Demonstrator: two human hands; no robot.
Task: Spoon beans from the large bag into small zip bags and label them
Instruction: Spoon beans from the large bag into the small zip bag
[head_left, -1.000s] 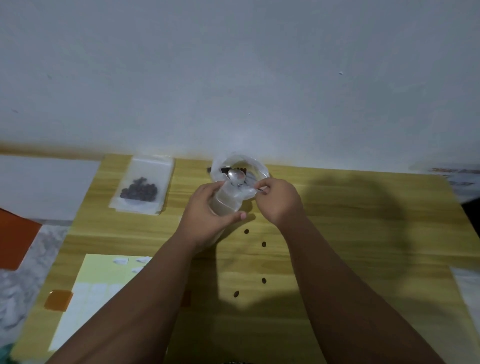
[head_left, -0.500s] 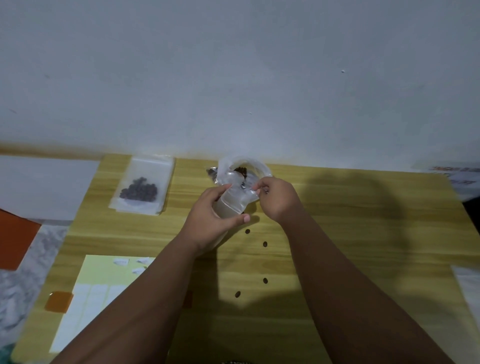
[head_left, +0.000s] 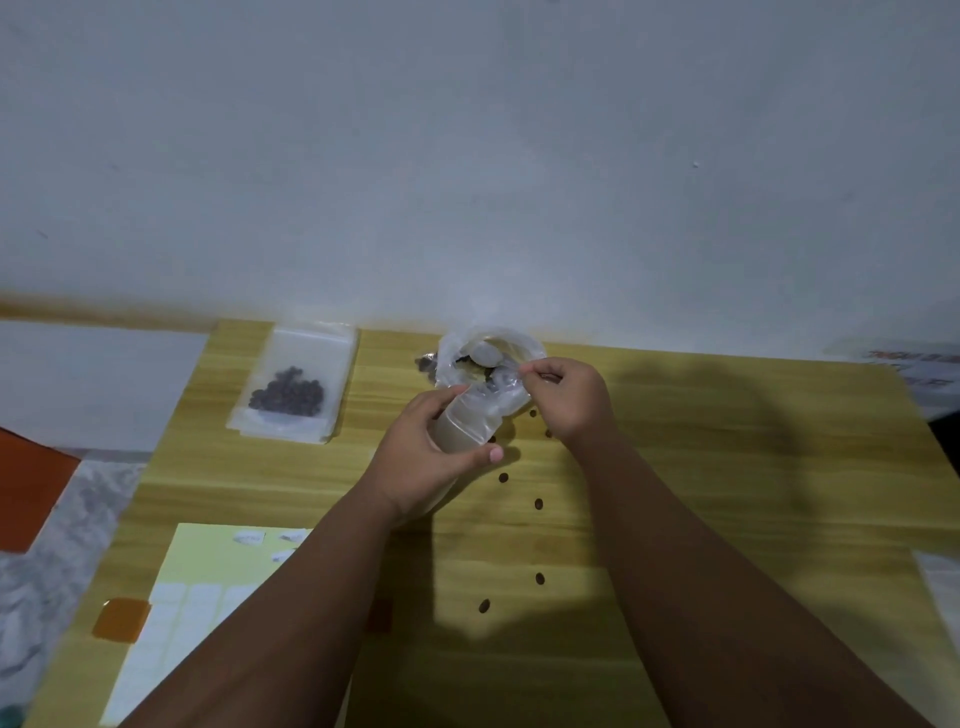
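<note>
Beans: dark brown coffee-like beans sit inside the large clear plastic bag at 12 o'clock on my view of the table, against the wall; its mouth is rolled open.
Small bag in hand: a small clear plastic zip bag stands tilted just below the large bag's mouth, touching it.
Left hand: my left hand wraps around the small zip bag, fingers curled on its side and thumb across the front.
Right hand: my right hand is at 1 o'clock from the left one, fingers pinched on the handle of a metal spoon.
Spoon: its bowl lies over the large bag's opening; I cannot tell whether it carries beans.
Filled bag: a flat clear zip bag with a heap of dark beans lies at 10 o'clock, well apart from my hands.
Spilled beans: several loose dark beans lie scattered on the table between my forearms, running toward 6 o'clock.
Labels: a pale yellow sheet of white sticker labels lies at 7 o'clock, partly under my left forearm.
Orange tab: a small translucent orange square lies at the sheet's left edge.
Table: a light wooden table carries all of it.
</note>
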